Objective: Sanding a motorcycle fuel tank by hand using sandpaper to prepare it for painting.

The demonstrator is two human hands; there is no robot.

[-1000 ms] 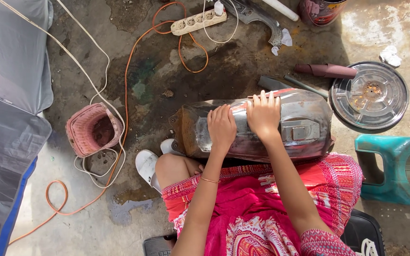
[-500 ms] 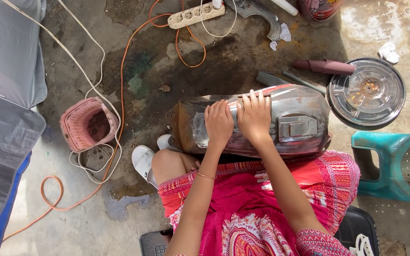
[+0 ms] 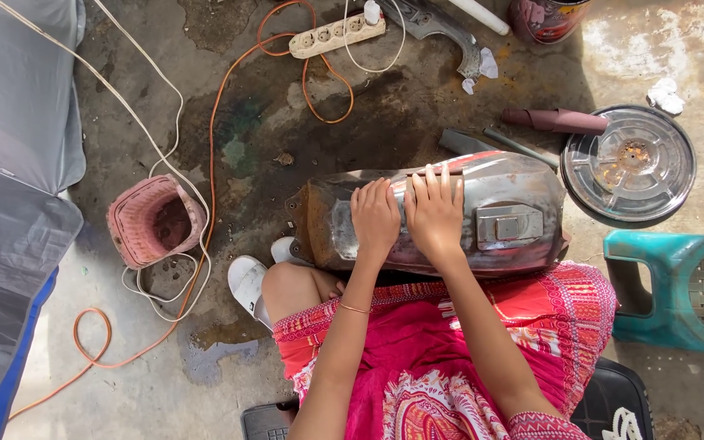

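Grey metal, the tank (image 3: 450, 216) is lying across the person's knees. The left hand (image 3: 375, 213) and right hand (image 3: 435, 213) are pressing flat and open on top, having slid left together. A pink basket (image 3: 155, 220) is sitting left of the tank.

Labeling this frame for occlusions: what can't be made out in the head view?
- Anything under the left hand and right hand: palms lie flat on the metal tank, hiding whatever is beneath.
- Tank's near side and underside: hidden by the lap and red patterned cloth.
- Red can: cut off by the top edge.
- Teal stool: cut off by the right edge.
- Pink basket contents: too dark.
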